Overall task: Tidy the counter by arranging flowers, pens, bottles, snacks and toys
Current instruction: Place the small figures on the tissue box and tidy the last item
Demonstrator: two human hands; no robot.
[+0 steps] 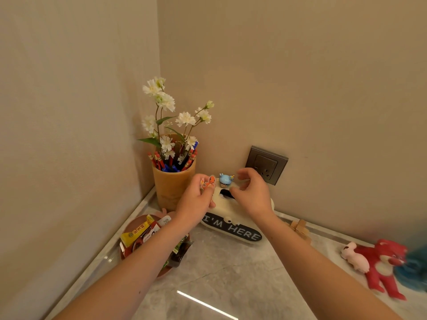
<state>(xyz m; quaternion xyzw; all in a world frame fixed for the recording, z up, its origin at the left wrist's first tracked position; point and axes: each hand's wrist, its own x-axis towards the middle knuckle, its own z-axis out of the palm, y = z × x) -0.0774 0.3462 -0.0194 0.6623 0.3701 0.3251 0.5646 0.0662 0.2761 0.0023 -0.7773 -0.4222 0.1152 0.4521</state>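
Observation:
My left hand (196, 202) pinches a small orange lizard figure (209, 182) above the left end of a cream tissue box (231, 211) lettered "I'M HERE". A little blue-capped figure (226, 180) stands on the box top at the back. My right hand (253, 191) hovers just right of it, fingers curled loosely, holding nothing. In the corner, a tan holder (172, 185) contains white flowers (166, 116) and red and blue pens (159, 161). A reddish tray (161, 273) of snack packets (136, 232) lies under my left forearm.
A red plush (385, 264), a pink plush (355, 257) and a blurred blue toy (413, 266) lie on the grey marble counter (231, 269) at right. A small wooden toy (300, 228) sits by the back wall. A wall socket (265, 165) is behind the box.

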